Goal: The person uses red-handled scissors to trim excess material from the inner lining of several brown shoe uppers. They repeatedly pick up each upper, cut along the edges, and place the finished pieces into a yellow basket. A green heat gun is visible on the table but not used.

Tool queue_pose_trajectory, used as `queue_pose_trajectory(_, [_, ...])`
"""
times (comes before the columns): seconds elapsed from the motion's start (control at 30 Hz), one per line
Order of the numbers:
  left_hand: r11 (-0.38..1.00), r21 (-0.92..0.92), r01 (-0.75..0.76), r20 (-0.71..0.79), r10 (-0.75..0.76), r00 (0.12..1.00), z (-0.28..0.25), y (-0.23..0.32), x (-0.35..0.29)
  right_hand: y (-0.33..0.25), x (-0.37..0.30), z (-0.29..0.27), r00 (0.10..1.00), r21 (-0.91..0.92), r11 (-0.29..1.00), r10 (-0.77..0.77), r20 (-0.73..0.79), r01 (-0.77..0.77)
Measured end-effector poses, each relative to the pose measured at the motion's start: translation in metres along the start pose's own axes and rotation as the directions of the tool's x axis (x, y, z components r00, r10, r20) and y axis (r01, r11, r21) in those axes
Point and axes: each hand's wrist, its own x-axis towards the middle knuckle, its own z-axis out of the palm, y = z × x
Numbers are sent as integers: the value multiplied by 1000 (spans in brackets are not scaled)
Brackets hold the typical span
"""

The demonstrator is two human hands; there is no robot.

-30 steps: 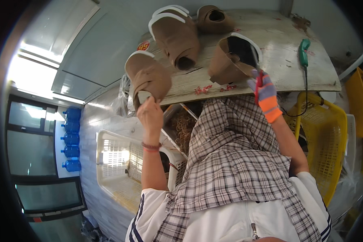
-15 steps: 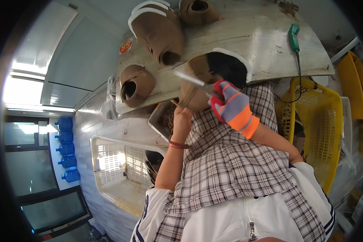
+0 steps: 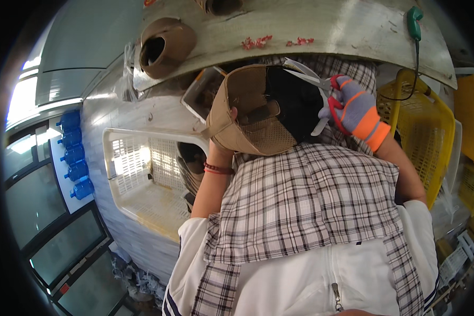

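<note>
A brown cap (image 3: pixel 237 130) with a black inner lining and a white strip at its far right edge sits over my lap, its inside turned up. My left hand (image 3: pixel 219 151) grips its left side; the thumb shows inside, and most fingers are hidden behind the cap. My right hand (image 3: pixel 359 108), in a grey and orange glove, is closed around the red handles of a pair of scissors (image 3: pixel 307 76). The scissor blades reach over the cap's upper right edge, close to the white strip. Whether they touch it, I cannot tell.
On the worn table (image 3: pixel 342 34) stand another brown cap (image 3: pixel 168 47) and a green corded tool (image 3: pixel 414 23), with red scraps nearby. A white basket (image 3: pixel 158 181) stands left, a yellow basket (image 3: pixel 424 142) right. A small box (image 3: pixel 197 95) lies below the table edge.
The cap has come back from the table edge toward my lap and turned so its inside shows. My right hand has moved right with the scissors, to the cap's white-edged side.
</note>
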Motion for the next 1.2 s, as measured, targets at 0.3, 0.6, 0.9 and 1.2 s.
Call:
queue_pose_trajectory(0.3, [922, -322, 215, 17, -221, 975, -14, -51, 7, -2, 29, 11, 944, -709, 624, -240, 226, 328])
queue_pose_trajectory(0.6, [843, -443, 304, 74, -304, 950, -3, -48, 0, -19, 62, 39, 892, -774, 445, -235, 385, 451])
queue_pose_trajectory(0.9, [921, -244, 305, 55, -300, 952, 11, -19, 3, -25, 67, 41, 880, -735, 500, -139, 454, 458])
queue_pose_trajectory(1.2, [973, -121, 196, 140, -178, 974, -19, -70, 11, -11, 70, 37, 880, -705, 545, -146, 453, 454])
